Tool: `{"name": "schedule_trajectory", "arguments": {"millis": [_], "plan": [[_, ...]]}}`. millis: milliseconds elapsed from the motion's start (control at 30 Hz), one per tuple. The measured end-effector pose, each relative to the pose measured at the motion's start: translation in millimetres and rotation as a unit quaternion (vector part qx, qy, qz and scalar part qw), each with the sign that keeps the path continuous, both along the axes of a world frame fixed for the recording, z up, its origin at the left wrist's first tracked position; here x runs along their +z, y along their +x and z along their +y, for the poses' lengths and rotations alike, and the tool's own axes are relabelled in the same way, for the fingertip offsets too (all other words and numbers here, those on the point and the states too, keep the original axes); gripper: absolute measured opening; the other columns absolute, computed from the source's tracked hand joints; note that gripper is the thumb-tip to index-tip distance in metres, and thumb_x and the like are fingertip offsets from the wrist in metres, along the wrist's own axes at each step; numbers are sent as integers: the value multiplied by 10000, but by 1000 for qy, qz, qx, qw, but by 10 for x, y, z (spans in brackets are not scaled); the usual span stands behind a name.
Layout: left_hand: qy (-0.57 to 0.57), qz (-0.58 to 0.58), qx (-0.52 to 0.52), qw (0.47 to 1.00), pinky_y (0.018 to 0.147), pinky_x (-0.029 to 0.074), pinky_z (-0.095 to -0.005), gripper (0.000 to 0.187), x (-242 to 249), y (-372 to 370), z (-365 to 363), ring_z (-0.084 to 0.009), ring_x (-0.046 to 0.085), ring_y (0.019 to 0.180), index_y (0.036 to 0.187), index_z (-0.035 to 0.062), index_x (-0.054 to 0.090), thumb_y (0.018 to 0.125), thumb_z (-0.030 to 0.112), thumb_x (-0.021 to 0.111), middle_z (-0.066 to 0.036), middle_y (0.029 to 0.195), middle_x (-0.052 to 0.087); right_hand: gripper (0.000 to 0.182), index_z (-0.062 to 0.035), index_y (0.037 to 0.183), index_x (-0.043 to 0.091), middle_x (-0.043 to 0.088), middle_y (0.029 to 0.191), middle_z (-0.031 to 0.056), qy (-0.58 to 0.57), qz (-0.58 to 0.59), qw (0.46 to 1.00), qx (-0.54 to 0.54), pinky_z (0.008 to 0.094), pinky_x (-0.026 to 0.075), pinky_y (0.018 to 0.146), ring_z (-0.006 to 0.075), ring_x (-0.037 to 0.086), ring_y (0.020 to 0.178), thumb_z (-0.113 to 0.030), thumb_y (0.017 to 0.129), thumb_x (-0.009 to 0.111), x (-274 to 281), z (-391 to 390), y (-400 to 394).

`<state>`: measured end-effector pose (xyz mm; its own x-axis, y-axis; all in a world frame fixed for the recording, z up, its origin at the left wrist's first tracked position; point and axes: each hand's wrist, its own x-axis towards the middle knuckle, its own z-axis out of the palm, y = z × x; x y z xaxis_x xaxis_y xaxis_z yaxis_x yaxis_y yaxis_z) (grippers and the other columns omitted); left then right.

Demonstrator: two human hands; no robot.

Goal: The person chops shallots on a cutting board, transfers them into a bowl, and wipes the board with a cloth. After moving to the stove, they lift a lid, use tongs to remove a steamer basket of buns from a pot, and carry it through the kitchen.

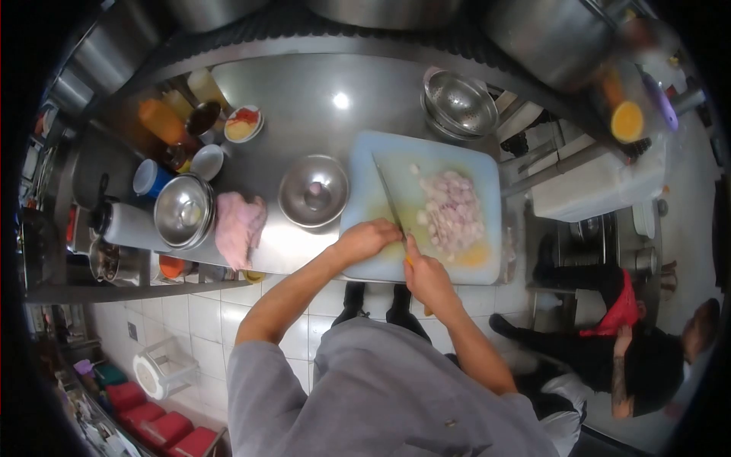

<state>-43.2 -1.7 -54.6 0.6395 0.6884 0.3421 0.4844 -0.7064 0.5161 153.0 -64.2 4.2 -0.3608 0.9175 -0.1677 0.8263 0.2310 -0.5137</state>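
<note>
My right hand (428,278) is closed around the handle of a long kitchen knife (388,190), whose blade points up and left across the light-blue cutting board (434,148). Beside the blade, near the board's front edge, my left hand (371,239) has its fingers curled down; whatever they may hold is hidden. On the board's right half lies a pile of pale pinkish pieces that look like cut shallots (453,209), with a few whitish bits apart from it. Left of the board stands a steel bowl (293,206) with one small pinkish piece (314,187) inside.
A pink cloth-like bundle (238,221) lies by stacked steel bowls (179,225) on the left. Behind them are bottles (160,122) and a small plate (244,124). A steel colander (461,103) stands at back right. Another person (647,373) is at far right.
</note>
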Motion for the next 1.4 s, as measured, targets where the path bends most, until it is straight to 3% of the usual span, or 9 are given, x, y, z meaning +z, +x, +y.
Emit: {"name": "schedule_trajectory", "arguments": {"millis": [133,233,300,533,633,700,1233,1333,1400], "plan": [[20,4,4,1000,812,535,-341,267,0,-20,-14,-240,632,961,1042,81,669,788,68,589,-64,1038,667,598,21,1424,329,644,756,238,-50,-29,998,3,512,504,676,433,632,710,-137,895,556,143,-73,36],[14,7,3,1000,808,538,-345,267,-1,-3,-36,-239,632,961,1048,81,668,792,74,592,-63,1039,667,597,36,1418,332,646,765,247,9,13,1000,-2,509,505,678,435,634,719,-137,893,559,73,2,-19],[16,9,2,1000,807,539,-345,265,-17,-26,-47,-239,633,962,1049,81,668,794,78,594,-63,1039,666,604,41,1420,321,645,771,255,-61,-8,998,-2,508,507,679,438,636,726,-136,894,557,226,23,-2],[26,9,-4,1000,805,538,-341,253,1,-27,-23,-238,633,956,1051,80,663,808,99,597,-66,1042,662,602,28,1426,312,642,772,261,-23,11,1000,4,517,502,688,440,634,731,-131,896,548,62,-20,-5],[28,19,-6,999,802,538,-343,242,17,-48,-11,-240,633,953,1049,79,663,817,105,596,-68,1035,662,569,66,1386,363,621,695,260,-30,-16,999,7,496,489,649,448,610,665,-106,880,559,129,-41,23],[18,26,-13,999,801,538,-344,238,-9,-26,-46,-241,633,952,1048,78,664,821,106,596,-69,1029,661,566,57,1386,369,620,698,268,20,33,999,-8,492,491,652,446,614,668,-110,880,559,-14,-33,-31],[26,23,0,999,802,542,-342,202,82,-1,-70,-237,625,967,1019,55,666,835,115,605,-79,1002,660,572,-9,1408,392,630,772,279,-12,51,998,-42,482,488,682,453,611,719,-120,879,580,-10,-34,13],[-5,45,11,999,799,540,-364,186,202,-101,-6,-263,637,948,1017,51,667,853,113,604,-96,1014,668,550,-21,1392,417,650,828,265,8,123,991,-44,470,500,694,440,635,767,-115,879,592,120,98,183],[26,-20,249,968,780,535,-419,197,261,-418,72,-318,652,917,1036,46,660,862,123,608,-142,1026,673,536,-31,1379,442,643,862,262,65,200,975,-70,456,494,699,432,627,798,-126,878,607,189,43,283]]}}
